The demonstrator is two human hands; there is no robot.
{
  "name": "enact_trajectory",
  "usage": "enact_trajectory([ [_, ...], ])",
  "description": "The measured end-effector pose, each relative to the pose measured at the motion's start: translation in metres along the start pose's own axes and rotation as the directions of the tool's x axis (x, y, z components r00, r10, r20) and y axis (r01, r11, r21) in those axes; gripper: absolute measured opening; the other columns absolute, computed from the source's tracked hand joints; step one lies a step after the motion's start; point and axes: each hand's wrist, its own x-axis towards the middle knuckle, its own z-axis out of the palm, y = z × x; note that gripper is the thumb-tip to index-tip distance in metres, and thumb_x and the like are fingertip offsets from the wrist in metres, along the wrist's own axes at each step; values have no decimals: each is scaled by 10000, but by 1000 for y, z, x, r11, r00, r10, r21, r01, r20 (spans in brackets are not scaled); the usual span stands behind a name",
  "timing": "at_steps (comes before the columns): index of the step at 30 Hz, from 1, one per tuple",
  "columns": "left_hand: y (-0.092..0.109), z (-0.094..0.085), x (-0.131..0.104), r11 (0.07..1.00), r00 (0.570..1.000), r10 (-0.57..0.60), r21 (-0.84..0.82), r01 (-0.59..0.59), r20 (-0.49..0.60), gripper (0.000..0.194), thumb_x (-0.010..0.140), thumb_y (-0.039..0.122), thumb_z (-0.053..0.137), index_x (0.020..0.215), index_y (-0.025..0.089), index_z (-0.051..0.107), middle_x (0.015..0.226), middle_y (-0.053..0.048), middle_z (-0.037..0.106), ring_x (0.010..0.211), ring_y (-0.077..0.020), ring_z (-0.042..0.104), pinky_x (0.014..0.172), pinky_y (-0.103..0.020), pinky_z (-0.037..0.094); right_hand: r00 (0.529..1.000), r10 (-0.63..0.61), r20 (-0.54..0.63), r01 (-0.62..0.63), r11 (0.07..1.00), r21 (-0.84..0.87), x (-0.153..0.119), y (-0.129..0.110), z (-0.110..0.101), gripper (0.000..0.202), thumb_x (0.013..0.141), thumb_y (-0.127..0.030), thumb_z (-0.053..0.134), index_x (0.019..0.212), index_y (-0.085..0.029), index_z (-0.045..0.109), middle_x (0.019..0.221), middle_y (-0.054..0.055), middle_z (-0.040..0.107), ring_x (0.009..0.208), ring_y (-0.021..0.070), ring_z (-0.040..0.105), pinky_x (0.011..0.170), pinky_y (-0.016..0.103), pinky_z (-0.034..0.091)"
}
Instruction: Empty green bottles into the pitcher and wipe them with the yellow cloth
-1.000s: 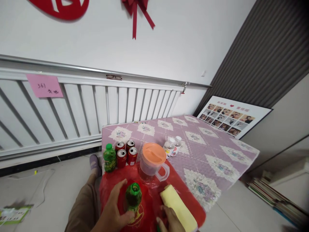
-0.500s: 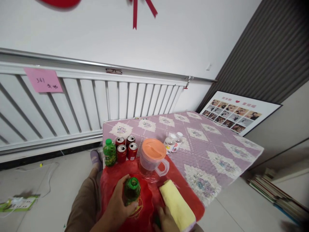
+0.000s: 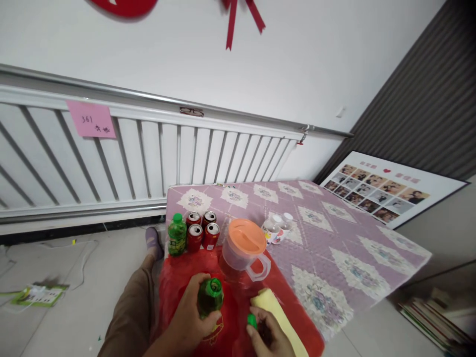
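Observation:
My left hand (image 3: 193, 317) is wrapped round an uncapped green bottle (image 3: 211, 296), its open mouth facing up, above a red sheet (image 3: 174, 282). Between the thumb and fingers of my right hand (image 3: 269, 329) is a green bottle cap (image 3: 252, 321). Behind that hand lies a folded yellow cloth (image 3: 280, 317), partly covered by it. Beyond the bottle stands a clear pitcher (image 3: 238, 255) with an orange lid (image 3: 247, 236) and a handle on its right side.
A capped green bottle (image 3: 177, 235) and several opened red cans (image 3: 211, 236) stand at the table's left. Two clear bottles with white caps (image 3: 277, 229) are right of the pitcher. The purple floral tablecloth (image 3: 320, 233) reaches a white radiator (image 3: 208, 158).
My right hand has risen from beside the yellow cloth, bringing the green cap into clear view. My left hand keeps its hold on the bottle. The whole view has shifted slightly.

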Motion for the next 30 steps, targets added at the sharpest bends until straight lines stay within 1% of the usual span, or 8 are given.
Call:
enact_trajectory([
  [2, 0, 0, 0, 1000, 1000, 7, 7, -7, 3, 617, 610, 112, 626, 1193, 190, 440, 1214, -111, 567, 1151, -269, 555, 1038, -455, 412, 994, -13, 113, 4, 997, 77, 12, -30, -3, 261, 777, -304, 609, 1017, -206, 636, 839, 48, 682, 770, 193, 664, 712, 274, 541],
  [5, -1, 1, -1, 1000, 1000, 19, 7, -19, 12, 627, 617, 115, 626, 1206, 184, 426, 1230, -120, 544, 1171, -272, 531, 1042, -457, 399, 983, -107, 152, 98, 993, 61, 26, -72, -1, 248, 785, -262, 597, 1027, -212, 622, 823, 23, 624, 747, 164, 625, 692, 253, 526],
  [8, -5, 2, -1, 999, 999, 33, 0, -33, 20, 635, 614, 109, 626, 1208, 181, 411, 1236, -129, 527, 1180, -278, 513, 1047, -474, 380, 965, -159, 211, 167, 986, -19, 36, -103, 8, 261, 785, -194, 563, 1040, -220, 611, 859, 20, 601, 757, 154, 603, 715, 255, 516],
  [11, -10, 5, 0, 998, 998, 61, -5, -61, 9, 653, 606, 101, 626, 1211, 184, 396, 1239, -131, 515, 1176, -283, 506, 1040, -482, 375, 931, -204, 302, 256, 956, -142, 43, -123, 16, 301, 787, -146, 547, 1068, -227, 618, 984, 48, 607, 892, 177, 600, 818, 290, 502],
  [15, -13, 7, 1, 995, 995, 98, -11, -98, 0, 644, 616, 90, 616, 1212, 194, 394, 1213, -114, 520, 1137, -267, 522, 1006, -459, 404, 897, -235, 375, 339, 910, -240, 47, -139, 21, 370, 811, -107, 509, 1151, -211, 612, 1125, 91, 573, 1062, 212, 562, 928, 340, 471],
  [22, -16, 8, 2, 989, 990, 144, -33, -144, -9, 652, 611, 71, 607, 1215, 214, 408, 1193, -92, 533, 1122, -257, 525, 1000, -447, 410, 845, -249, 473, 425, 850, -312, 52, -142, 30, 440, 770, -18, 491, 1155, -180, 627, 1061, 102, 590, 1012, 216, 574, 903, 351, 495],
  [26, -17, 8, 2, 990, 990, 140, -34, -140, -14, 652, 608, 71, 606, 1217, 212, 419, 1196, -89, 544, 1123, -258, 532, 998, -437, 415, 835, -237, 497, 420, 858, -296, 54, -148, 29, 437, 780, -31, 494, 1145, -228, 634, 1061, 79, 597, 1010, 208, 572, 905, 348, 490],
  [30, -13, 7, 2, 990, 991, 134, -43, -134, 1, 650, 581, 49, 598, 1190, 207, 439, 1173, -84, 557, 1108, -259, 542, 991, -423, 423, 840, -202, 504, 380, 882, -279, 56, -154, 28, 404, 759, -42, 534, 1069, -261, 672, 1021, 52, 611, 965, 200, 584, 875, 326, 494],
])
